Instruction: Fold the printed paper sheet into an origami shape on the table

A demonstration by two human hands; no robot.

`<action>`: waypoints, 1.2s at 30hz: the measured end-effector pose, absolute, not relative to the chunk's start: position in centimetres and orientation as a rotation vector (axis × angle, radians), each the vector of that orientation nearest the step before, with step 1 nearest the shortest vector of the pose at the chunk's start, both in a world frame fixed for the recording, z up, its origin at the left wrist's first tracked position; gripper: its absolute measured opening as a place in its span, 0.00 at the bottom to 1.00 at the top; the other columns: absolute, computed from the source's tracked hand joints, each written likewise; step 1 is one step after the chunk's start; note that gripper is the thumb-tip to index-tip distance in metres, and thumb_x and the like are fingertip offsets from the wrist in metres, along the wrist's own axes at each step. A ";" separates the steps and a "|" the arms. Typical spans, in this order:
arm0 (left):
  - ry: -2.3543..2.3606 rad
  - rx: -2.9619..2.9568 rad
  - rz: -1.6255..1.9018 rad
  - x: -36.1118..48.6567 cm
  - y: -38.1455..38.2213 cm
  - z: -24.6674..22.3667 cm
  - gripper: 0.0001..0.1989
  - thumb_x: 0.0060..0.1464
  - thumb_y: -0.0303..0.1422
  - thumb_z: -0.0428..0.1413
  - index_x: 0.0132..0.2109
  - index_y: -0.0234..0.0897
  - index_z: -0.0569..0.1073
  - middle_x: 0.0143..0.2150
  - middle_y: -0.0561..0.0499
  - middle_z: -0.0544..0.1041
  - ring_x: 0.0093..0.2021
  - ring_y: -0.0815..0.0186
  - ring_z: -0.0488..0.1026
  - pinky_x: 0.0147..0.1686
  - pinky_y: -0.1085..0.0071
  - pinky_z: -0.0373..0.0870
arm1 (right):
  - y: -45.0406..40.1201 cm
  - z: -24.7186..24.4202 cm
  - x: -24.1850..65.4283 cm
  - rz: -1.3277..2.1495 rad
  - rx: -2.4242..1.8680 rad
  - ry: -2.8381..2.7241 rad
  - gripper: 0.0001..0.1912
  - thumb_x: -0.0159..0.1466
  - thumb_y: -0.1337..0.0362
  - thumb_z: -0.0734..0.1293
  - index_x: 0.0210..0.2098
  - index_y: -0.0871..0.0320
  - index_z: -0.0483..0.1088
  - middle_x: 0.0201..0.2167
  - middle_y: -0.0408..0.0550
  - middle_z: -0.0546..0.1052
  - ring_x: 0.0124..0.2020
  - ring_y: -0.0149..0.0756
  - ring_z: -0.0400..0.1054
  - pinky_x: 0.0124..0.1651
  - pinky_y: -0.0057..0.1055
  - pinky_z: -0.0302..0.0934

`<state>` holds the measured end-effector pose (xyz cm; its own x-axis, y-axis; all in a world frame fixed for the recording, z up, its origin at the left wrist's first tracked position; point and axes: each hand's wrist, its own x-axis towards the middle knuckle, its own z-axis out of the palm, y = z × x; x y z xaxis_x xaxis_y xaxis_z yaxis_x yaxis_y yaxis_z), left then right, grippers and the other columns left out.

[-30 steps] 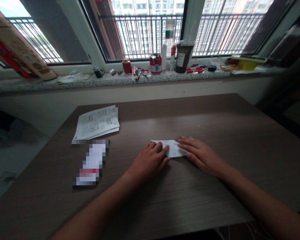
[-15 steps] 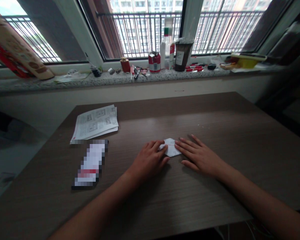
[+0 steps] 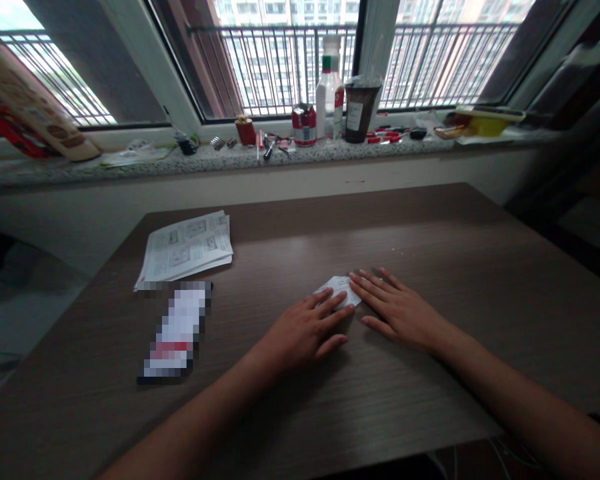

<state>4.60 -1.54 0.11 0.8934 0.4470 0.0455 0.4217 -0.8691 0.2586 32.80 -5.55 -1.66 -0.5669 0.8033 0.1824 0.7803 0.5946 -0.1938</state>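
A small folded piece of white paper (image 3: 338,285) lies flat on the brown wooden table (image 3: 400,393). My left hand (image 3: 307,328) rests over the paper's near left part, fingers stretched out and slightly apart, the thumb on the table side. My right hand (image 3: 397,307) lies flat across the paper's right end, its fingers extended and pointing up and left. Both hands cover portions of the paper, so its full outline and its folds are partly hidden.
Printed sheets (image 3: 187,247) lie at the table's back left, with a pixelated phone-shaped object (image 3: 176,332) in front. Along the granite windowsill (image 3: 150,168) stand a red can (image 3: 304,125), a clear bottle (image 3: 325,100), a dark cup (image 3: 359,112) and several small tools.
My left hand's fingers have straightened out over the paper and shifted slightly right and toward me. My right hand stays almost in place on the paper. The view has shifted slightly.
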 end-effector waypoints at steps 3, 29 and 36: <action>0.656 2.809 0.128 4.6 -1.6 0.1 0.29 0.73 0.48 0.46 0.75 0.47 0.56 0.77 0.50 0.53 0.77 0.52 0.49 0.72 0.52 0.53 | -6.0 -1.5 32.4 0.184 -1.242 -2.617 0.43 0.73 0.46 0.61 0.77 0.48 0.34 0.76 0.47 0.48 0.76 0.47 0.46 0.77 0.51 0.40; 0.636 2.778 0.105 4.2 -1.4 -0.5 0.30 0.73 0.48 0.46 0.76 0.47 0.53 0.78 0.50 0.49 0.77 0.52 0.46 0.73 0.52 0.53 | -5.8 -3.2 36.0 0.068 -1.595 -2.428 0.40 0.75 0.47 0.56 0.77 0.47 0.29 0.76 0.46 0.46 0.75 0.48 0.47 0.76 0.53 0.46; 0.653 2.770 0.140 4.2 -1.5 -0.4 0.29 0.74 0.48 0.46 0.76 0.50 0.54 0.78 0.50 0.50 0.77 0.52 0.47 0.73 0.51 0.54 | -5.5 -2.4 36.0 -0.010 -1.636 -2.355 0.42 0.75 0.45 0.56 0.77 0.50 0.30 0.76 0.49 0.48 0.75 0.50 0.47 0.75 0.55 0.45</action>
<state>4.20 -1.50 -0.36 0.8925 0.4501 0.0278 0.4217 -0.8548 0.3025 36.03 -5.47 -2.39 -0.3237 0.9187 0.2263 0.9206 0.3610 -0.1486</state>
